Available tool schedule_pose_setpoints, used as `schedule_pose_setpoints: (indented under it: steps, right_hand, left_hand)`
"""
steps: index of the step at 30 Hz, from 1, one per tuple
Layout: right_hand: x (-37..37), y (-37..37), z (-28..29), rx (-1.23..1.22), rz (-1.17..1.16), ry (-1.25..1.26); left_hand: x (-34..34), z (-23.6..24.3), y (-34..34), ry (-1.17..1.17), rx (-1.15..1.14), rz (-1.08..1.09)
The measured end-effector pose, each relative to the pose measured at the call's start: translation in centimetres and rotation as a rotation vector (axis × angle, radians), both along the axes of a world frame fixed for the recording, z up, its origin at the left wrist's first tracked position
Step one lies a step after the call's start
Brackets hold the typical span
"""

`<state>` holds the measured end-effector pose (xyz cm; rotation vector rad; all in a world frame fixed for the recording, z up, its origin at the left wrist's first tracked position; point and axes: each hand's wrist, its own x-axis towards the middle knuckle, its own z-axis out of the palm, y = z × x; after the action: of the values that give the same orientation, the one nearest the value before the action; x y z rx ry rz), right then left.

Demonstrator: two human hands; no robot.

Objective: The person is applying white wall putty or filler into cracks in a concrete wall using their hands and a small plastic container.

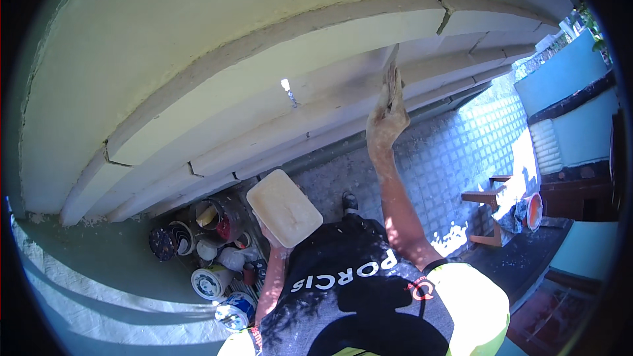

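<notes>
My left hand (pixel 273 240) grips a shallow rectangular tray (pixel 251 196) from below and the side, in front of my body. Its inside is cream-coloured, and the hand's fingers are mostly hidden beneath it. My right arm reaches up and forward to the stepped wall moulding (pixel 343 49). Closed in my right hand (pixel 388 118) is what looks like a putty knife (pixel 393 56), its narrow blade pointing at the underside of a pale ledge. The knife's handle is hidden by the fingers. Dark cracks or joints cut across the ledges, and a small bright hole shows left of the hand.
Several paint buckets (pixel 210 283) and containers crowd the ground at lower left. Sunlit tiled paving (pixel 491 128) lies to the right. A wooden stool (pixel 484 198) stands there beside an orange-rimmed bucket (pixel 533 212). My shoe (pixel 350 202) shows below the moulding.
</notes>
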<state>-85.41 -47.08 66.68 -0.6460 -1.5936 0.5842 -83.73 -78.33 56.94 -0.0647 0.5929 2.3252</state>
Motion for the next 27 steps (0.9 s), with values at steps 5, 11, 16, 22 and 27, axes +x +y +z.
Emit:
schedule_pose_setpoints:
  steps: [5, 11, 16, 22, 27]
  right_hand:
    - [-5.7, -4.6, 0.6, -0.067, 0.341, -0.033]
    - [-0.7, -7.3, -0.4, -0.017, 0.425, -0.162]
    - [-1.3, -1.9, 0.0, 0.019, 0.026, -0.032]
    - [-3.5, -10.4, -0.2, -0.052, 0.446, -0.258]
    - [-1.1, -8.8, 0.4, -0.341, 0.417, -0.074]
  left_hand:
    - [0.0, 0.6, 0.8, 0.096, -0.054, -0.061]
    - [-1.0, -1.0, 0.3, 0.02, -0.058, -0.021]
    - [-1.5, -2.8, -1.4, 0.036, -0.149, 0.01]
    - [-2.3, -1.4, -2.6, -0.073, -0.006, 0.007]
    - [-2.7, -1.7, -4.2, -0.118, -0.055, -0.039]
